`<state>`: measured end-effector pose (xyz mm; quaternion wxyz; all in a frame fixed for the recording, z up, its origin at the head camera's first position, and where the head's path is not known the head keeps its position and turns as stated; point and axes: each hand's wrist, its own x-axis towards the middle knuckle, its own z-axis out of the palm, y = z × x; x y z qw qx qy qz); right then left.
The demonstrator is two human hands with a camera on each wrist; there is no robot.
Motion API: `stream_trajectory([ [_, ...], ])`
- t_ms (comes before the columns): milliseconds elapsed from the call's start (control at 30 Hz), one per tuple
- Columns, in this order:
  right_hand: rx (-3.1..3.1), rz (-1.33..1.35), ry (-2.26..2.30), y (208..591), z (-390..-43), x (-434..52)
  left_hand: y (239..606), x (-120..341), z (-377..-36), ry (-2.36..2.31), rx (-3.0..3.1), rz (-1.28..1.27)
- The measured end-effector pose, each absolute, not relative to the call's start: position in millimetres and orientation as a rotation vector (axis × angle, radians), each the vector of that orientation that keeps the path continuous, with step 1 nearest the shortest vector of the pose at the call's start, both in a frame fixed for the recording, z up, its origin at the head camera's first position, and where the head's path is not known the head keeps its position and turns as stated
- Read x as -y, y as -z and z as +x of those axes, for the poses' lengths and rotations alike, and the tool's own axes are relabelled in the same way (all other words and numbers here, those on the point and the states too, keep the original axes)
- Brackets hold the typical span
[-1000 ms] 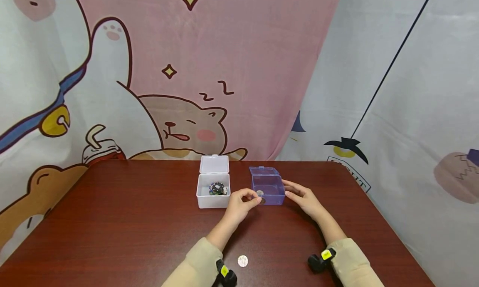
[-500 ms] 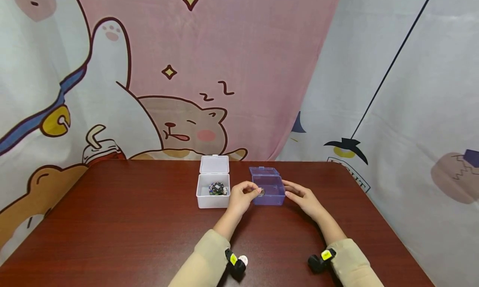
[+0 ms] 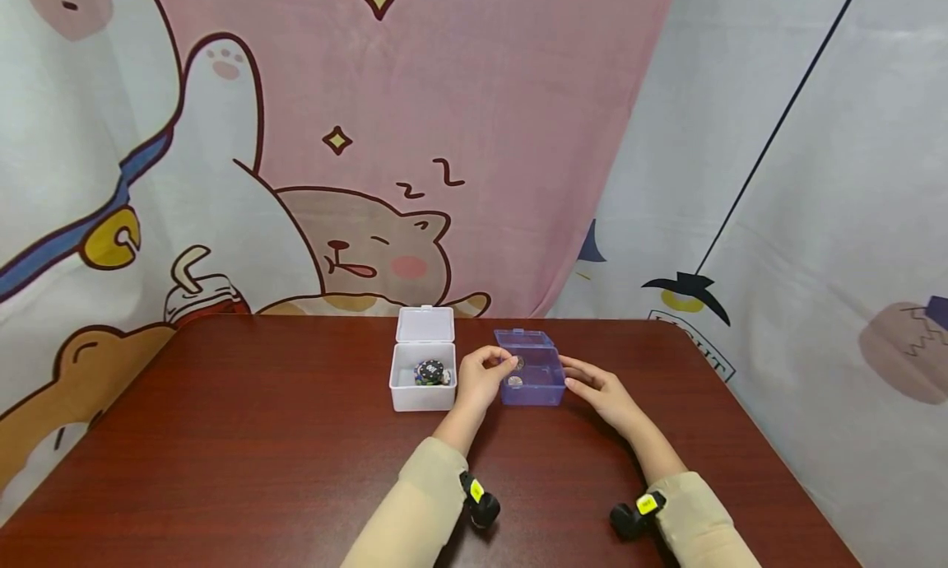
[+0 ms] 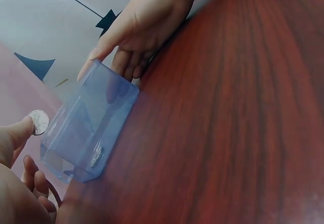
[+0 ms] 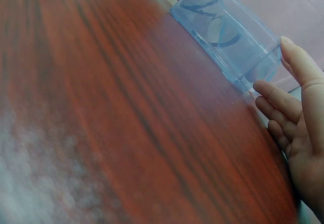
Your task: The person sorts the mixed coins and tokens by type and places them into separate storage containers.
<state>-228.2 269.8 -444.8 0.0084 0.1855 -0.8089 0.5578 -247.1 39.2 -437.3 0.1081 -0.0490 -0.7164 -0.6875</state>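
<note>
Pinching a silver coin (image 4: 38, 122) between thumb and fingertips, the left hand (image 3: 483, 379) holds it over the open top of the blue box (image 3: 530, 372), above the left rim and not yet released. The right hand (image 3: 598, 387) rests with relaxed, nearly straight fingers against the box's right wall, steadying it on the table (image 3: 244, 436). One coin (image 3: 514, 381) already lies on the box floor, so the filling appears partly done. Just left stands a white box (image 3: 423, 374), lid up, with dark round pieces inside. Judging by this, dropping the held coin remains; whether more coins are left cannot be told.
</note>
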Motion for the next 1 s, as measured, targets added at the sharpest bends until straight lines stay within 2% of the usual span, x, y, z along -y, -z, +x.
stream_trajectory([
  [1000,2.510,0.599,-1.769,443.5,-227.6,-268.3,444.2,-46.8,-266.3,1.821,2.218,-0.020],
])
